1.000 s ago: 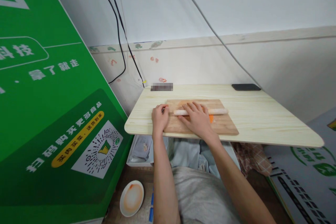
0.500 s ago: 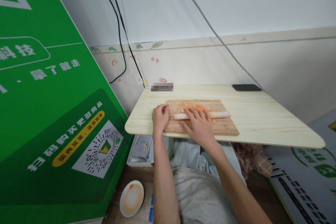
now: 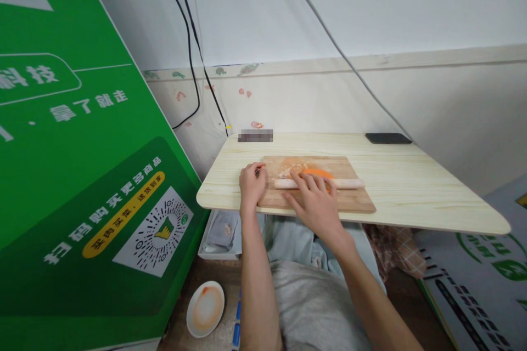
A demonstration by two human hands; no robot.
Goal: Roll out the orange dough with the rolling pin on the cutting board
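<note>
A wooden cutting board (image 3: 358,204) lies near the front edge of the table, dusted with pale flour. A flour-coated rolling pin (image 3: 349,183) lies crosswise on it. Pressed over the pin's middle, my right hand (image 3: 317,200) has its fingers across the top and its thumb on the near side. Behind the pin shows a flattened piece of orange dough (image 3: 318,173), partly covered by the pin and fingers. My left hand (image 3: 252,186) is curled on the board's left edge, gripping it; a small dark spot at its fingertips is too small to make out.
The pale wooden table (image 3: 436,192) meets the wall, with a black phone (image 3: 388,138) at its back right and a blurred-out object (image 3: 255,135) at its back left. Below are a stained white plate (image 3: 205,309) and a white box (image 3: 218,241). A green panel (image 3: 102,148) stands left.
The rolling pin and my right hand have shifted slightly towards me and to the right. More of the orange dough shows behind the pin. My left hand stays on the board's edge.
</note>
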